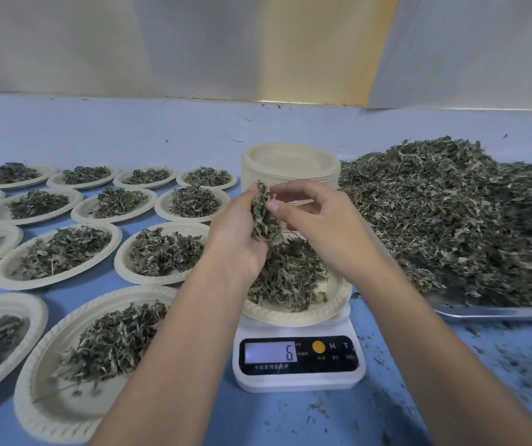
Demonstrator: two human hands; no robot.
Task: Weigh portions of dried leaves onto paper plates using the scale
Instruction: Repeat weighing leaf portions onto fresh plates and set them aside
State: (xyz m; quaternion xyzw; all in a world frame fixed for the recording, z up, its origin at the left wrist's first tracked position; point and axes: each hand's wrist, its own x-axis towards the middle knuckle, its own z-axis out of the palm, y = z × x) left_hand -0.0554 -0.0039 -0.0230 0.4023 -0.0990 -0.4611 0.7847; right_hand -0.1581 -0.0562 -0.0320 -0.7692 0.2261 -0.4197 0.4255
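Both hands are up over the scale, in the middle of the blue table. The left hand has its fingers curled round a clump of dried leaves, held upright above the paper plate that sits on the scale's platform. The right hand comes in from the other side, thumb and forefinger narrowed to a pinch on the upper edge of that clump, the other fingers loosely arched. A portion of leaves lies on the plate below, and the display reads 6. Just behind the scale stands a stack of empty plates. To the right, a big heap of loose leaves covers a metal tray. To the left, rows of filled plates spread across the table, and crumbs are scattered at lower right.
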